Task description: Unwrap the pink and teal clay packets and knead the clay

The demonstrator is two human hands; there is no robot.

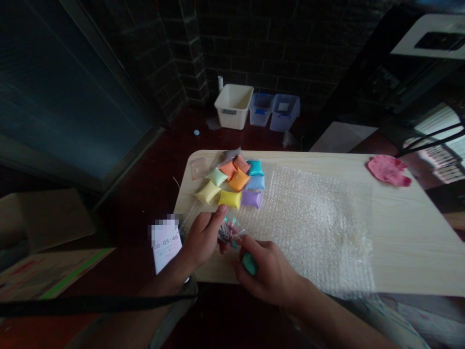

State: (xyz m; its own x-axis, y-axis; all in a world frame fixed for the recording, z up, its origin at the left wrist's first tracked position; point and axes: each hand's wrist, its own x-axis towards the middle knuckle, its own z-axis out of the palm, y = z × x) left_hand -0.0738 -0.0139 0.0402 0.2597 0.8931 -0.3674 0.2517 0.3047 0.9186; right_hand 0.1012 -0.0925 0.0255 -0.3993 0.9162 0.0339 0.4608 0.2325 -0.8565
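A small crinkled clear plastic packet (229, 230) with dark red and greenish bits showing is held by my left hand (204, 236), thumb on top. My right hand (271, 269) is closed around a smooth green lump (250, 263), and its fingertips touch the packet's right edge. Just beyond both hands lie several soft pillow-shaped packets, among them a yellow packet (230, 199), a purple packet (251, 198), an orange packet (239, 179) and a teal packet (255, 168). Bubble wrap (312, 223) spreads under and beside them.
The pale wooden table (410, 228) carries a crumpled pink piece (388, 170) at far right. Left of it, a phone (167, 249) shows a timer. Beyond, a white bin (234, 109) and two clear bluish boxes (285, 112) stand on the floor. A cardboard box (54, 218) is at left.
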